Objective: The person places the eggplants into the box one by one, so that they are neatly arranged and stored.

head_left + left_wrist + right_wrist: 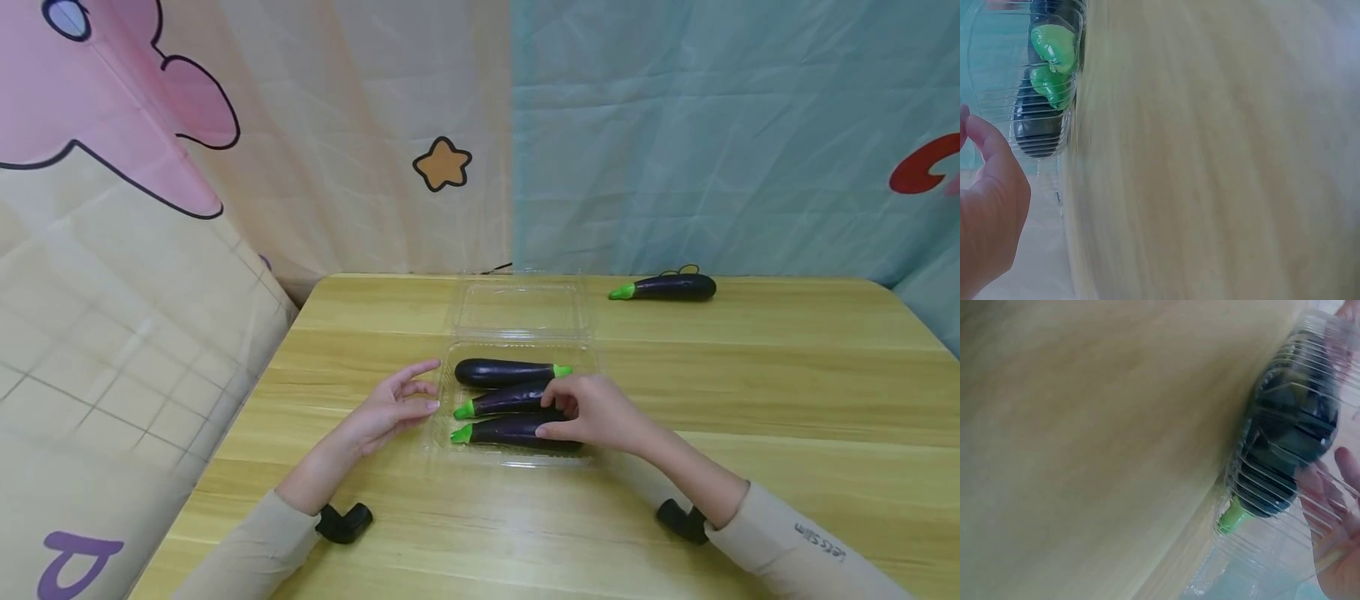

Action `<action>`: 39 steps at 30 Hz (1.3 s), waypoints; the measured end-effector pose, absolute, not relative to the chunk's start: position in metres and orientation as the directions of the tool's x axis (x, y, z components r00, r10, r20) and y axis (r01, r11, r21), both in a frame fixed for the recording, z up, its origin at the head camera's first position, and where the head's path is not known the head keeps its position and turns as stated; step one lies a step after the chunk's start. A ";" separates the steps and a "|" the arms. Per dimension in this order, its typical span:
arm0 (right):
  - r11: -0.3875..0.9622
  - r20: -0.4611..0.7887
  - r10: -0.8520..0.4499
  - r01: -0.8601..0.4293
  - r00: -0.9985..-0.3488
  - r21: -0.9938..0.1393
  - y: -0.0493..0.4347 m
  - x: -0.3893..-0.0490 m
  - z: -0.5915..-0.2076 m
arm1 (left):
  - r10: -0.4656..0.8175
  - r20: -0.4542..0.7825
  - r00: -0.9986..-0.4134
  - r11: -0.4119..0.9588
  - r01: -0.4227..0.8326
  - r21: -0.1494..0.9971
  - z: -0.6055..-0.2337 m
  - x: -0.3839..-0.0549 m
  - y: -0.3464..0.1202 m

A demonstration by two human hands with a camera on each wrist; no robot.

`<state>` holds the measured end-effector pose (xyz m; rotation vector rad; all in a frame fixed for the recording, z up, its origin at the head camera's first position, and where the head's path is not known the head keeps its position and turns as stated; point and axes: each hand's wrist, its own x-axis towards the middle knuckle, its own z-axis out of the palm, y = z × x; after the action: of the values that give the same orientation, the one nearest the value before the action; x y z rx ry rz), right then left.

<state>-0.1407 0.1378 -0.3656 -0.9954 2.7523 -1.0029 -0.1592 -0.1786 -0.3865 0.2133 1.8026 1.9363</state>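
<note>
Head view: three eggplants lay in a box, a fourth beyond it. The left hand, fingers extended, flanked the box; the right hand curved over two, its grip unclear. Snug placement seemed to call for light pressure, box steadied.

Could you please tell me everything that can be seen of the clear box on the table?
The box is transparent, apparently thin plastic, with ribbed walls and a lid opened back toward the far edge of the table. Its base sits upright on the wood-look tabletop and holds three eggplants lying crosswise, side by side. The right hand reaches in over its right side; the left hand is at its left wall, though whether it touches is unclear.
</note>
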 end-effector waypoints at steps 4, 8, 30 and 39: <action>0.531 0.119 -0.570 -0.476 -0.813 -0.701 0.143 -0.142 -0.362 | 0.445 -0.205 -0.872 -0.010 -0.234 0.972 -0.387 -0.159 -0.179; 0.481 0.086 -0.552 -0.401 -0.829 -0.780 0.148 -0.144 -0.358 | 0.444 -0.206 -0.872 -0.013 -0.236 0.972 -0.387 -0.159 -0.178; 0.487 0.100 -0.440 -0.331 -0.893 -0.808 0.190 -0.155 -0.340 | 0.439 -0.223 -0.870 -0.007 -0.252 0.968 -0.384 -0.158 -0.178; 0.549 0.082 -0.355 -0.278 -0.931 -0.788 0.217 -0.160 -0.336 | 0.432 -0.226 -0.873 -0.004 -0.253 0.967 -0.384 -0.158 -0.178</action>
<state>-0.1601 0.2173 -0.3363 -0.5509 2.6873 -1.3428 -0.1579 -0.1776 -0.3842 0.1847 1.8102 1.9277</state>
